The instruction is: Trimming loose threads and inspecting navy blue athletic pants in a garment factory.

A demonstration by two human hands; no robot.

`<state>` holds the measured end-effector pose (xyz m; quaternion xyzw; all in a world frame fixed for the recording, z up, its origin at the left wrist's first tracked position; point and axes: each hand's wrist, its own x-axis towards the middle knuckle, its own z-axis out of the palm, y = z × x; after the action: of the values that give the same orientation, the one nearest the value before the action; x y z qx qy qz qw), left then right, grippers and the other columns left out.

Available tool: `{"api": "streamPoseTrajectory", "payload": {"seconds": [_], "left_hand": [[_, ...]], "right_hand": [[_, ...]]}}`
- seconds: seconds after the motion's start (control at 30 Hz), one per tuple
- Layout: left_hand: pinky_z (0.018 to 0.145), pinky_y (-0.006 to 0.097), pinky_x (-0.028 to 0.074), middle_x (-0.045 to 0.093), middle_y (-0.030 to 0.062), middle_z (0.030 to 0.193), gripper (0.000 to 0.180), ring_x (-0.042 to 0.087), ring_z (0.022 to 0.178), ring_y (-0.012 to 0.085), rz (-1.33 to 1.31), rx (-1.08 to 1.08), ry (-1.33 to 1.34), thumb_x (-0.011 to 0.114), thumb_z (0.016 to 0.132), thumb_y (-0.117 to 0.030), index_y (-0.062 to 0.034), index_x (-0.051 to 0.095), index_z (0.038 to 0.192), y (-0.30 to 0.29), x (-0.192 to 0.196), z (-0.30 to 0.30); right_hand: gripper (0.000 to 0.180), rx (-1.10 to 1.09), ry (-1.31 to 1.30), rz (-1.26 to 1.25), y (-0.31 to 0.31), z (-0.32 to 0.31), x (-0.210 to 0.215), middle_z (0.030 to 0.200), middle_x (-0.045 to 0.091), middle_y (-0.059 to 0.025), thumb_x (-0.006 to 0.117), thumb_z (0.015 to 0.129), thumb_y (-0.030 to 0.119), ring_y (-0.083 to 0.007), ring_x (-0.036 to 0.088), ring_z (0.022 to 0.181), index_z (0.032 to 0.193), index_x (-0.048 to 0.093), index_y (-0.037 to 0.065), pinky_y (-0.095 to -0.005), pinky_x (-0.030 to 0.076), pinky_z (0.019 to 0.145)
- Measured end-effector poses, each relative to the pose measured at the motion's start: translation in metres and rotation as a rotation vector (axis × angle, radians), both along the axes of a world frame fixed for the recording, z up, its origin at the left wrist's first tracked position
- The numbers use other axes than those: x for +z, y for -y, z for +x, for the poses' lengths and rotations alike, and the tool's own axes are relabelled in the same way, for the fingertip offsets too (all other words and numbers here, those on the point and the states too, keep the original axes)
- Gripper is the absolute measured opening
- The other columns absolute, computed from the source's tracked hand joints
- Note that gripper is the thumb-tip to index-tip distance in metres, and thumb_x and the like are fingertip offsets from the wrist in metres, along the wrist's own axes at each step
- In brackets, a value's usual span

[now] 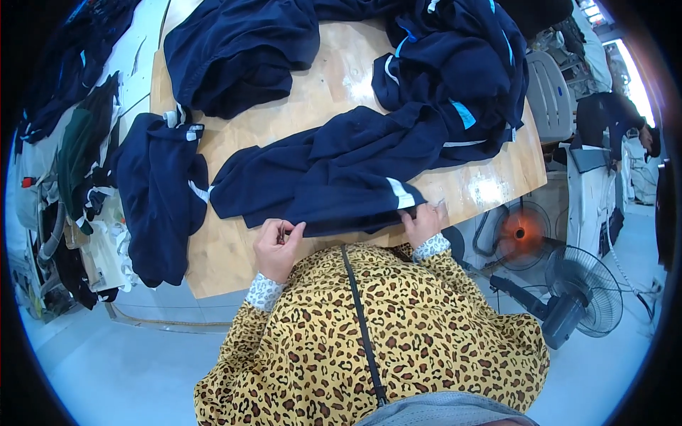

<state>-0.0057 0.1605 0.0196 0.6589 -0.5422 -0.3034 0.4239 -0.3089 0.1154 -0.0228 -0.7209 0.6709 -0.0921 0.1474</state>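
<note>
A navy garment (320, 167) with a white-and-pale-blue band lies stretched across the wooden table in front of me. Its near edge, just by the band, is pinched between the thumb and fingers of my right hand (424, 224). My left hand (275, 247) is at the same edge, further left, its thumb and fingertips drawn together. What sits between those left fingertips is too small and dark to make out. Both wrists show patterned cuffs under leopard-print sleeves.
Navy garments are heaped at the table's (341, 67) far left (241, 53) and far right (462, 57); another (160, 199) hangs over the left edge. At the right stand a black fan (579, 298), a glowing orange round object (521, 233), a grey chair (548, 96) and another person (611, 124).
</note>
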Motion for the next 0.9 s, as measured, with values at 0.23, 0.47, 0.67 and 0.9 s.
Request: {"api": "streamPoseTrajectory", "payload": {"seconds": [0.23, 0.47, 0.67, 0.9], "left_hand": [[0.053, 0.033, 0.045, 0.052, 0.0119, 0.081, 0.039, 0.055, 0.065, 0.0264, -0.449, -0.039, 0.256, 0.066, 0.053, 0.010, -0.0016, 0.055, 0.089, -0.019, -0.030, 0.002], [0.054, 0.036, 0.045, 0.052, 0.0116, 0.081, 0.037, 0.054, 0.066, 0.0290, -0.653, -0.046, 0.388, 0.064, 0.051, 0.008, -0.0025, 0.057, 0.085, -0.018, -0.033, 0.017], [0.052, 0.024, 0.041, 0.053, 0.0061, 0.084, 0.023, 0.048, 0.060, 0.0108, -0.233, 0.299, 0.174, 0.058, 0.064, 0.011, -0.0023, 0.055, 0.082, -0.005, -0.037, 0.040], [0.054, 0.018, 0.038, 0.047, -0.0039, 0.069, 0.019, 0.045, 0.059, 0.0050, 0.498, -0.239, -0.441, 0.069, 0.073, -0.003, -0.0054, 0.053, 0.083, -0.003, -0.035, 0.068]], "right_hand": [[0.046, -0.310, 0.444, -0.293, 0.001, -0.010, -0.024, 0.104, 0.054, -0.0235, 0.066, 0.068, 0.009, -0.0418, 0.051, 0.096, 0.110, 0.050, -0.001, -0.0438, 0.041, 0.082], [0.042, -0.361, 0.323, -0.341, -0.002, -0.024, -0.017, 0.099, 0.048, -0.0202, 0.066, 0.073, 0.012, -0.0385, 0.049, 0.091, 0.109, 0.049, 0.000, -0.0446, 0.040, 0.079], [0.016, 0.063, -0.060, -0.627, 0.012, -0.026, 0.025, 0.112, 0.052, -0.0115, 0.065, 0.071, 0.018, -0.0302, 0.042, 0.109, 0.084, 0.070, 0.010, -0.0412, 0.030, 0.095], [0.008, 0.280, 0.468, -0.593, 0.027, -0.014, 0.074, 0.086, 0.057, -0.0117, 0.059, 0.059, 0.002, -0.0346, 0.050, 0.095, 0.065, 0.054, 0.002, -0.0421, 0.040, 0.083]]}}
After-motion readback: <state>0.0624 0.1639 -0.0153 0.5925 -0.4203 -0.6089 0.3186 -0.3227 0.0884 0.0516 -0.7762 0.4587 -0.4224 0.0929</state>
